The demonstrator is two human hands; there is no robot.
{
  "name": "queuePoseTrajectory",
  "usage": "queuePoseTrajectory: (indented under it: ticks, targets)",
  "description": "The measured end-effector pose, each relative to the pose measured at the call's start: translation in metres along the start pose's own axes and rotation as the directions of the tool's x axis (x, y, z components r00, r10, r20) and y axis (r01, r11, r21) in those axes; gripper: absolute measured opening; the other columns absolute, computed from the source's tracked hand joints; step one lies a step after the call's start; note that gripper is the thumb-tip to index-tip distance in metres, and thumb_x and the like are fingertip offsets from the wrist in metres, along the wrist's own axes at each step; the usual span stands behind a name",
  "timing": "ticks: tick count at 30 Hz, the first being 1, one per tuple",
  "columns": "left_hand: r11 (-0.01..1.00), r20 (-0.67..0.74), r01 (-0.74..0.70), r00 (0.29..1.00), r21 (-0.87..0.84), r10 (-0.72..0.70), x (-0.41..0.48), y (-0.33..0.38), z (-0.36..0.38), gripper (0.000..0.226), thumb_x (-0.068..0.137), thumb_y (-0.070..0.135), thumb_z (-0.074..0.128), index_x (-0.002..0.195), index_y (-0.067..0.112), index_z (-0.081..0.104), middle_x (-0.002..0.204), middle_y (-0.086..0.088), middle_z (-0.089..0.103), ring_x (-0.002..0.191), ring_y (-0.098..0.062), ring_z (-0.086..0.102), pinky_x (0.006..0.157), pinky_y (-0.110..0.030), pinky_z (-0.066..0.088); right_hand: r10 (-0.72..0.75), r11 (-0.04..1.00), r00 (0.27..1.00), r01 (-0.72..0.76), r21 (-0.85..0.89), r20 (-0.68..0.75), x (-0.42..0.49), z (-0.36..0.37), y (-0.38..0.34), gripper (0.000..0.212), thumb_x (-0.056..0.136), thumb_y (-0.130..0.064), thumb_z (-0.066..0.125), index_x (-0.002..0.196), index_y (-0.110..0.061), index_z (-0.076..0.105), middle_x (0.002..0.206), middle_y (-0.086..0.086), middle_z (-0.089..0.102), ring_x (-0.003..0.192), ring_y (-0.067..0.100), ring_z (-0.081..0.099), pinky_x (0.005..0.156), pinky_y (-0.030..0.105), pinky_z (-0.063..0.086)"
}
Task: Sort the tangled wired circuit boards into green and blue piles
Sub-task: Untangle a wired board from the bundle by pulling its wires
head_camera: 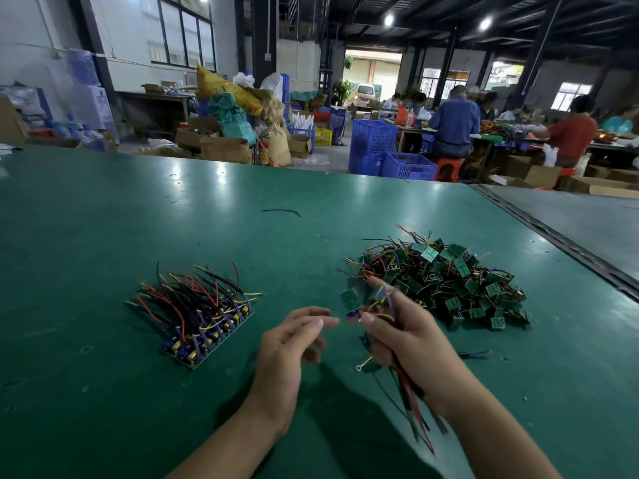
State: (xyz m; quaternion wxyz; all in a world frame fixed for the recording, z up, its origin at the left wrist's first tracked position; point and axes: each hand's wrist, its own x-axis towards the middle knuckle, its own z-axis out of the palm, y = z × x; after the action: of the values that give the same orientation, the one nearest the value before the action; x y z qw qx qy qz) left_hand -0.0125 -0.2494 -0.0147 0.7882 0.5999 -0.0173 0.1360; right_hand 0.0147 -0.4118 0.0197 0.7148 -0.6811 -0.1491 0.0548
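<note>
We sit in a factory workshop: a long green worktable [173, 209], stacked blue plastic crates [371, 143], cardboard boxes [226, 150], and other workers [454, 121] seated at work beyond.

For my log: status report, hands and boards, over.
Right hand grips a bunch of wired boards. Left hand holds nothing. Tangled pile right, neat row left. Stray black wire beyond, no obstruction.

The boards [354, 300] gripped in the right hand [401, 340] are smeared by motion blur, so their number cannot be told, and their wires [413, 406] pass partly behind the wrist. The heap [449, 285] beside it buries its lower boards. Both forearms [501, 430] run off the bottom edge.
</note>
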Motion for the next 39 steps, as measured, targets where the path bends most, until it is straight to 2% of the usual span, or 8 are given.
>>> queuePoseTrajectory:
  ticks: [3, 7, 12, 20, 25, 28, 33, 39]
  targets:
    - [0.998, 0.005, 0.025, 1.000, 0.056, -0.025, 0.001, 0.001, -0.003, 0.034, 0.094, 0.004, 0.052, 0.073, 0.012, 0.077, 0.095, -0.001, 0.070, 0.064, -0.009, 0.053, 0.058, -0.023, 0.041, -0.107, 0.969, 0.980, 0.064, -0.239, -0.170, 0.005, -0.019, -0.003, 0.051, 0.094, -0.003, 0.058, 0.138, -0.025, 0.045, 0.057, -0.012, 0.049, 0.050, 0.009, 0.040, 0.050, 0.024, 0.038]
    - [0.987, 0.010, 0.072, 0.997, 0.141, -0.075, 0.000, 0.002, -0.002, 0.026, 0.090, 0.008, 0.061, 0.066, 0.011, 0.070, 0.070, 0.001, 0.065, 0.062, -0.009, 0.053, 0.056, -0.023, 0.042, -0.234, 0.712, 0.934, -0.024, -0.702, -0.269, 0.004, -0.038, 0.008, 0.064, 0.093, -0.021, 0.064, 0.149, -0.025, 0.033, 0.091, -0.019, 0.060, 0.091, 0.015, 0.061, 0.074, 0.020, 0.034]
    - [0.975, 0.022, 0.139, 0.989, 0.171, -0.145, 0.002, 0.000, -0.005, 0.023, 0.088, 0.011, 0.065, 0.068, 0.003, 0.056, 0.064, 0.000, 0.054, 0.056, -0.008, 0.048, 0.053, -0.020, 0.041, 0.192, 0.318, 0.968, -0.218, -0.923, -0.163, 0.001, -0.037, 0.034, 0.087, 0.086, -0.066, 0.052, 0.150, -0.016, 0.023, 0.140, 0.006, 0.048, 0.125, 0.028, 0.043, 0.100, 0.035, 0.037]
    - [0.954, 0.031, 0.204, 0.976, 0.221, -0.216, 0.004, -0.002, -0.009, 0.025, 0.087, 0.018, 0.066, 0.065, 0.009, 0.058, 0.066, -0.006, 0.053, 0.061, -0.014, 0.047, 0.061, -0.029, 0.040, 0.158, 0.032, 0.970, -0.192, -0.981, -0.185, 0.005, -0.032, 0.035, 0.031, 0.096, -0.053, 0.047, 0.091, -0.023, 0.039, 0.097, -0.004, 0.044, 0.108, 0.022, 0.047, 0.085, 0.042, 0.038]
    - [0.949, 0.036, 0.210, 0.974, 0.235, -0.224, 0.006, -0.005, -0.012, 0.026, 0.087, 0.020, 0.067, 0.066, 0.009, 0.056, 0.064, -0.005, 0.052, 0.060, -0.015, 0.047, 0.062, -0.030, 0.041, 0.003, 0.042, 0.997, -0.080, -0.996, -0.080, 0.001, -0.020, 0.042, 0.011, 0.099, -0.019, 0.037, 0.091, -0.020, 0.030, 0.098, 0.003, 0.053, 0.090, 0.030, 0.056, 0.068, 0.037, 0.034]
    - [0.950, 0.017, 0.216, 0.974, 0.227, -0.226, 0.007, -0.008, -0.014, 0.026, 0.088, 0.020, 0.066, 0.066, 0.009, 0.056, 0.062, -0.003, 0.052, 0.059, -0.014, 0.047, 0.059, -0.027, 0.041, -0.045, 0.152, 0.995, -0.079, -0.985, -0.087, 0.003, -0.017, 0.044, 0.015, 0.099, -0.016, 0.036, 0.090, -0.021, 0.024, 0.070, -0.002, 0.043, 0.064, 0.031, 0.045, 0.057, 0.037, 0.032]
    - [0.958, -0.067, 0.194, 0.981, 0.210, -0.184, 0.010, -0.014, -0.012, 0.011, 0.090, 0.020, 0.066, 0.094, 0.014, 0.058, 0.092, -0.003, 0.060, 0.080, -0.012, 0.062, 0.066, -0.029, 0.053, -0.039, 0.245, 0.998, 0.053, -0.968, 0.045, -0.001, -0.001, 0.046, 0.012, 0.100, -0.022, 0.038, 0.097, -0.023, 0.026, 0.080, 0.002, 0.051, 0.073, 0.035, 0.051, 0.058, 0.038, 0.031]
    - [0.969, 0.140, 0.196, 0.966, 0.150, -0.217, 0.010, -0.008, -0.013, 0.070, 0.066, 0.054, 0.081, 0.125, 0.042, 0.046, 0.127, 0.004, 0.056, 0.105, -0.013, 0.065, 0.089, -0.034, 0.054, -0.192, 0.218, 0.948, 0.292, -0.931, 0.252, 0.000, 0.007, 0.038, 0.015, 0.097, -0.029, 0.040, 0.109, -0.020, 0.041, 0.099, -0.002, 0.060, 0.087, 0.029, 0.056, 0.060, 0.037, 0.028]
